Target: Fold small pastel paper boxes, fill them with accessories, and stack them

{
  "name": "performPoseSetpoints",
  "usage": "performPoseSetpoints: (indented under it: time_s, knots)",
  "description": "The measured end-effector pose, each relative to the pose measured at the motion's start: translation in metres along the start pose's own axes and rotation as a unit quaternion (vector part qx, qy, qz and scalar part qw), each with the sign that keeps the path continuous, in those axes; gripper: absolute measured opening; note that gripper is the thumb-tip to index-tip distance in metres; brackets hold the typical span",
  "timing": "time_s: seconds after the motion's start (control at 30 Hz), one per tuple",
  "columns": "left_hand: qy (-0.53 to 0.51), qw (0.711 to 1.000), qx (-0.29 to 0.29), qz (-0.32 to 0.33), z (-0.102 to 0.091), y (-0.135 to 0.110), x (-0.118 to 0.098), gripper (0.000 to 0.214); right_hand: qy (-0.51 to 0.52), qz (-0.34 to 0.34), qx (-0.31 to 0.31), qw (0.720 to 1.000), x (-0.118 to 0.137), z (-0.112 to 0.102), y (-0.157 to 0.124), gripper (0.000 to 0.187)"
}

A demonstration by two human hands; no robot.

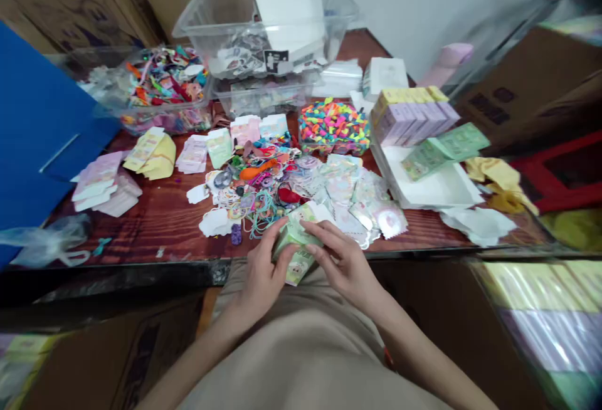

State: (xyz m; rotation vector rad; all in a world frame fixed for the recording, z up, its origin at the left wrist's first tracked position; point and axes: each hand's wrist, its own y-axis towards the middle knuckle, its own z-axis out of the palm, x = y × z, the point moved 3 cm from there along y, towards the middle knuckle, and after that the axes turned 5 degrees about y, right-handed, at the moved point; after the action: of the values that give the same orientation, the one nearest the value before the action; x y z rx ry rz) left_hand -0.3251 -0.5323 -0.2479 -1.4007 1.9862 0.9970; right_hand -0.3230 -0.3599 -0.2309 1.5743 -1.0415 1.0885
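A small green printed cardboard box (300, 248) is held over the table's front edge, close to my body. My left hand (264, 267) grips its left side, with the thumb across the front and the fingers behind. From the right, my right hand (342, 258) pinches the box near its upper end, where a white flap (320, 212) shows. What is inside the box is hidden. Just beyond lies a loose heap of colourful cords and trinkets (263, 194). Clear plastic packets (345, 184) are spread to its right.
Flat card stacks (106, 181) lie left. Clear bins hold colourful trinkets (172, 81) and neon pieces (335, 123). A white tray (437, 187) carries purple-yellow boxes (414, 115) and green flattened boxes (444, 150). A blue panel (42, 121) borders the left; cartons (527, 84) stand right.
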Motion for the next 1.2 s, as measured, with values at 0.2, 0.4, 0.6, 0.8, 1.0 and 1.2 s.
performPoseSetpoints:
  time_s: [0.2, 0.4, 0.6, 0.8, 1.0, 1.2]
  knots:
    - [-0.012, 1.0, -0.003, 0.012, -0.01, -0.013, -0.006, 0.037, -0.025, 0.025, 0.027, 0.999, 0.007, 0.005, -0.009, 0.04]
    - [-0.047, 0.998, 0.046, -0.011, -0.011, -0.035, -0.006, 0.038, -0.018, 0.065, 0.101, 0.993, 0.012, 0.008, -0.019, 0.028]
    - [-0.114, 0.984, 0.116, -0.075, -0.006, -0.058, 0.002, 0.028, -0.051, 0.055, 0.131, 0.989, 0.008, 0.024, -0.033, 0.025]
    - [-0.125, 0.983, 0.106, -0.083, -0.008, -0.063, 0.001, 0.029, -0.045, 0.039, 0.1, 0.993, 0.01, 0.024, -0.035, 0.023]
    - [-0.147, 0.975, 0.102, -0.128, -0.009, -0.062, 0.002, 0.039, 0.017, 0.103, 0.062, 0.993, 0.006, 0.012, -0.034, 0.019]
    - [-0.131, 0.983, 0.104, -0.069, -0.009, -0.06, 0.001, 0.042, -0.006, 0.093, 0.033, 0.995, 0.001, 0.01, -0.033, 0.013]
